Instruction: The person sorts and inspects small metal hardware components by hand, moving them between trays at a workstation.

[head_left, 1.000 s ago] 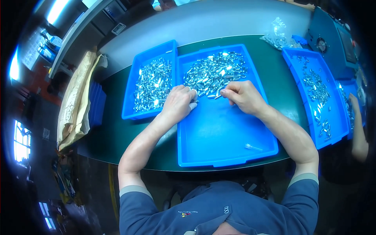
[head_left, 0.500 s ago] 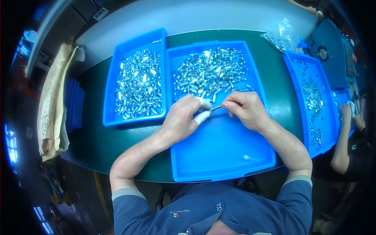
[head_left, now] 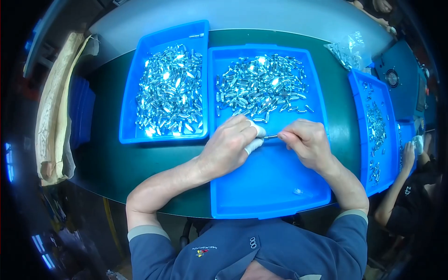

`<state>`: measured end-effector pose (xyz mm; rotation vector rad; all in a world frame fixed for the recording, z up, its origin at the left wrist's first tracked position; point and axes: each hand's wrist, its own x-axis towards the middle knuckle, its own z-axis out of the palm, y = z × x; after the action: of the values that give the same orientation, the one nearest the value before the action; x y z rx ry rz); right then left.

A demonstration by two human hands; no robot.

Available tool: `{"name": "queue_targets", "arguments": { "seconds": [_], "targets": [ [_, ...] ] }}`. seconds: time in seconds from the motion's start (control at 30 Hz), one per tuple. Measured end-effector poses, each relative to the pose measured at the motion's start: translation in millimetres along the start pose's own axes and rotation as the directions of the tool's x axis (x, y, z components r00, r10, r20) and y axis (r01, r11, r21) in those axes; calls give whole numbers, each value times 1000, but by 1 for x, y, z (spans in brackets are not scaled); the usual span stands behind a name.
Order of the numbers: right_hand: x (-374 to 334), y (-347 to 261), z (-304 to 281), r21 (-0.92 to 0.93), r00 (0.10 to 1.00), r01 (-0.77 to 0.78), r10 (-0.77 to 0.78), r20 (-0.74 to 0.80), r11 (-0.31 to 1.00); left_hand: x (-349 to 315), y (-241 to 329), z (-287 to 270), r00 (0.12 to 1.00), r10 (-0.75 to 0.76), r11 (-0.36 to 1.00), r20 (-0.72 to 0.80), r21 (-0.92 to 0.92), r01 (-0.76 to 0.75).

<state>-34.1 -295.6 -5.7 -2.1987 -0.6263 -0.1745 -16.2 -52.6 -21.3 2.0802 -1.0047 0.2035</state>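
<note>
the left hand (head_left: 231, 144), two of its fingertips capped in white, and the right hand (head_left: 305, 142) meet over the middle blue plastic tray (head_left: 270, 196), each pinching one end of a small slim silver metal pin (head_left: 270, 136) that spans the gap between them. the pin sits level just above the tray floor, right below the heap of shiny metal parts (head_left: 259, 84) at the tray's far end. a second blue tray of metal parts (head_left: 168, 93) lies just left.

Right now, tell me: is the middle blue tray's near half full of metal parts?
No: the metal parts heap in the middle tray's far half.
</note>
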Motion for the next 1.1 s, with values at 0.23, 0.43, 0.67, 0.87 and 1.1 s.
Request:
{"name": "queue_targets", "arguments": {
  "seconds": [0.23, 0.43, 0.67, 0.87, 1.1],
  "targets": [
    [0, -4, 2, 4, 997, -71, 71, 27, 997, -4, 1, 0, 999, 28, 999, -37, 22, -27],
    [-2, -2, -1, 82, 997, -28, 34, -68, 996, 2, 8, -27, 997, 70, 986, -39, 157, -63],
    [4, 15, -6, 339, 946, -283, 319, -54, 897, 11, -38, -89, 947, 0, 811, -321, 555, 188],
    [10, 17, -3, 290, 964, -233, 261, -61, 928, 15, -36, -63, 991, -6, 841, -137, 535, 79],
    [8, 19, -2, 303, 967, -228, 252, -44, 925, 22, -27, -31, 972, -136, 822, 194, 569, 1]
  ]
}}
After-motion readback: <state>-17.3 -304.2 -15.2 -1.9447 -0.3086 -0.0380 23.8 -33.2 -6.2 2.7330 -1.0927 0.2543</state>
